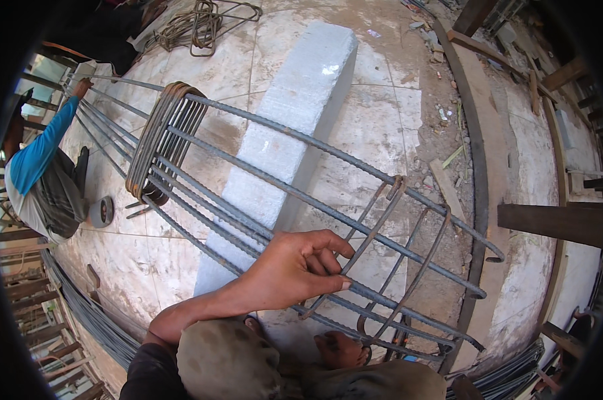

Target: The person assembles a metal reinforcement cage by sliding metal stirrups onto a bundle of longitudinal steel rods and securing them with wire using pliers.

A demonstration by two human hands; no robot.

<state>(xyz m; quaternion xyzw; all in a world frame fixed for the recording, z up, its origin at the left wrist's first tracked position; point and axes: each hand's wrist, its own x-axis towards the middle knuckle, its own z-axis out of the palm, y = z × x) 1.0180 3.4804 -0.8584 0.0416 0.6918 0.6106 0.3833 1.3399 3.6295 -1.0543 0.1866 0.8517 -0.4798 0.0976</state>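
Long ribbed steel bars (281,180) with hooked near-right ends run across in front of me, held up over a pale concrete block. My left hand (301,267) is closed, its thumb and curled fingers around the side of a thin square rebar stirrup (365,245) that encircles the bars. Just to its right, a second stirrup (425,260) hangs slanted round the same bars. Farther left, a thick bundle of rusty stirrups (158,143) sits packed together on the bars. My right hand is out of view.
The concrete block (301,87) lies under the bars on stained floor tiles. At left, a crouching person in a blue sleeve (45,147) has a hand on the bars' far ends. More bent stirrups (205,27) lie at the back. Timber (548,223) juts in at right.
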